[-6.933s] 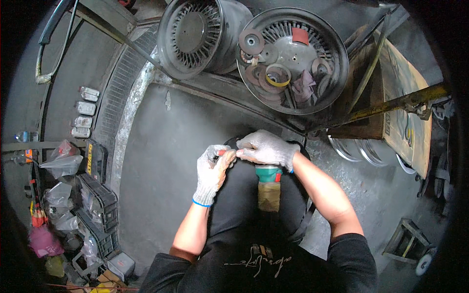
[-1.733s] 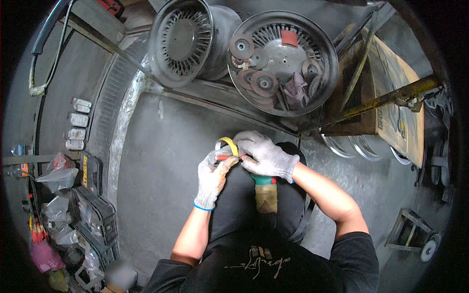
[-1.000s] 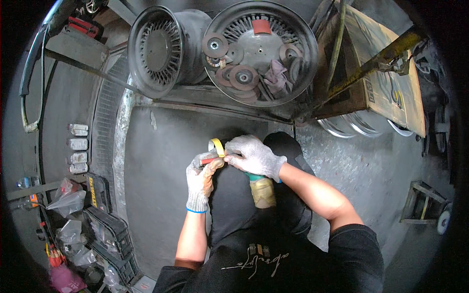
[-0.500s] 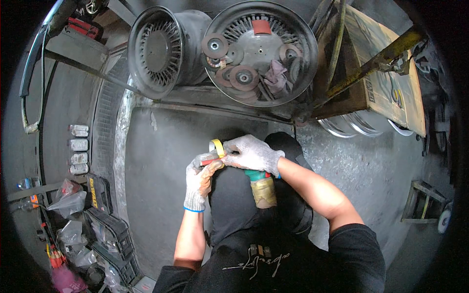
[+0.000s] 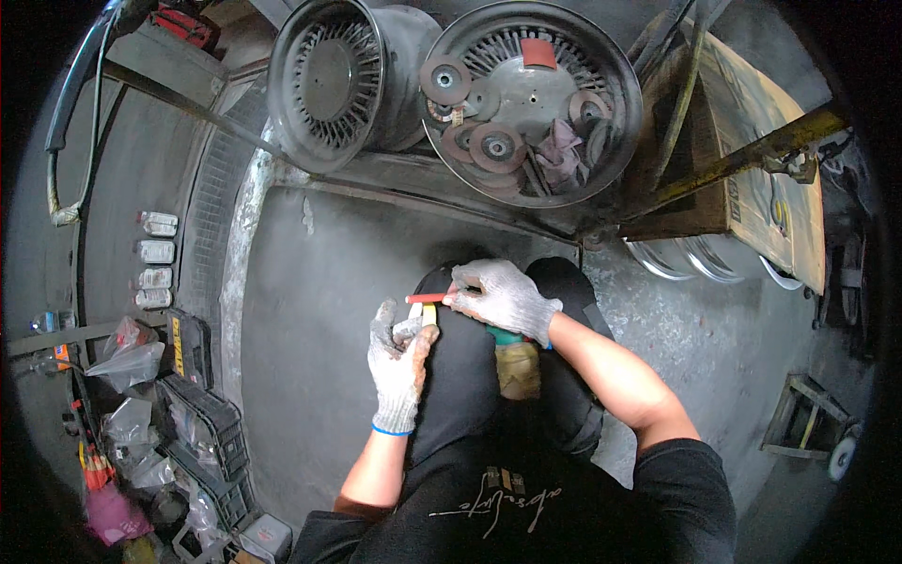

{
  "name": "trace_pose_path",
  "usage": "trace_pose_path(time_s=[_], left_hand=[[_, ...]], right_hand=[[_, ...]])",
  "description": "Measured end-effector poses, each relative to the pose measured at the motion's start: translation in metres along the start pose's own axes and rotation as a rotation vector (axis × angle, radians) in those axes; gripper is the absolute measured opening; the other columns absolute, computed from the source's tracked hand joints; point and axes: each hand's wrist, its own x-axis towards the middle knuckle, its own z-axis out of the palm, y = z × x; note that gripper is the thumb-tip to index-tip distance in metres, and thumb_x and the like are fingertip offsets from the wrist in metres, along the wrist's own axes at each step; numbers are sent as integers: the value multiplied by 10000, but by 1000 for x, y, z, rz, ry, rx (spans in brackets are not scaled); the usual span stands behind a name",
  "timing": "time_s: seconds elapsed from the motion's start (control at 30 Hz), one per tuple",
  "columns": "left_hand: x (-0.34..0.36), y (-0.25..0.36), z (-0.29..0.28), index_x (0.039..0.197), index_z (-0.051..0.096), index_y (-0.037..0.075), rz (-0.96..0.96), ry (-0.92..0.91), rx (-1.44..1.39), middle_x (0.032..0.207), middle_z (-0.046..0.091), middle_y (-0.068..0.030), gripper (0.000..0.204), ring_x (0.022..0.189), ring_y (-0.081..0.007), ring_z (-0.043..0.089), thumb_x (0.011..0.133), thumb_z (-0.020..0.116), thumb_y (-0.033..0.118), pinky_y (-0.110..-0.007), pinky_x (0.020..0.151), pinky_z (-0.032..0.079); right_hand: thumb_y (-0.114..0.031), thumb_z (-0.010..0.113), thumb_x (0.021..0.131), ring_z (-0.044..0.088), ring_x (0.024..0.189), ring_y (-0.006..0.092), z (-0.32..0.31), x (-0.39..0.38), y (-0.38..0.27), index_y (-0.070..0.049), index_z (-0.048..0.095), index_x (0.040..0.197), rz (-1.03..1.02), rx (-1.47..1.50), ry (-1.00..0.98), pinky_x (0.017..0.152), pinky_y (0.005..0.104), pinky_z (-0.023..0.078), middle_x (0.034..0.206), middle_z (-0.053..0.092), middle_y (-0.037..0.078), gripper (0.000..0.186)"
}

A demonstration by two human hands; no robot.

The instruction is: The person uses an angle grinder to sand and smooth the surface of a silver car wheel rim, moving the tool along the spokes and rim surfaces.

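Note:
My gloved left hand [image 5: 397,367] grips a yellow and white band, likely a tape roll [image 5: 429,312], above my left knee. My gloved right hand [image 5: 503,296] pinches a slim red stick [image 5: 426,299], held horizontally just over the yellow band. Partly hidden under my right wrist, a green tool [image 5: 505,335] with a tan wrapped end [image 5: 517,371] lies between my black-clad legs. Ahead, a dark spoked wheel [image 5: 534,99] holds flap discs [image 5: 446,83], a red square pad [image 5: 538,54] and a crumpled cloth [image 5: 561,150].
Another wheel [image 5: 328,94] stands beside it. At right are a large cardboard box [image 5: 766,254], chrome rims [image 5: 705,258] and a small metal frame [image 5: 799,404]. A hose [image 5: 58,174], several white cans [image 5: 155,252], a black case [image 5: 190,348] and crates [image 5: 202,442] line the left.
The red stick has risen out of my left hand into my right fingers, over the yellow band. My left hand has dropped lower around the band. The view has shifted slightly.

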Motion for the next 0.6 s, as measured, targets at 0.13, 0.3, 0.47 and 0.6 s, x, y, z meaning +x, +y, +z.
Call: trace_pose_path(time_s=[0.13,0.3,0.47,0.6], left_hand=[[-8,6,13,1455,386,-6,38,26,-216,975,709,-164,753,811,-188,686,818,786,-6,-337,795,576],[-7,9,24,1463,368,-5,9,55,-190,985,709,-171,768,826,-207,696,817,784,-22,-338,799,580],[-11,2,17,1531,274,-16,58,-117,-154,1262,602,-184,803,1097,-203,620,861,715,-50,-322,900,547],[-13,-1,12,1565,209,8,26,-202,-167,1337,545,-185,842,1154,-209,589,873,684,-54,-331,921,542]], right_hand=[[-397,666,897,670,841,375,5,1,3,-60,664,869,-32,-64,53,724,461,512,850,684,165,338],[-392,670,892,664,831,379,8,0,8,-62,662,859,-115,-138,126,722,468,509,845,679,164,332],[-392,677,886,662,830,378,6,0,9,-63,658,862,-70,-118,99,727,471,506,832,675,157,330],[-394,675,888,662,823,378,7,0,12,-60,653,856,-80,-107,109,720,468,506,824,672,152,336]])
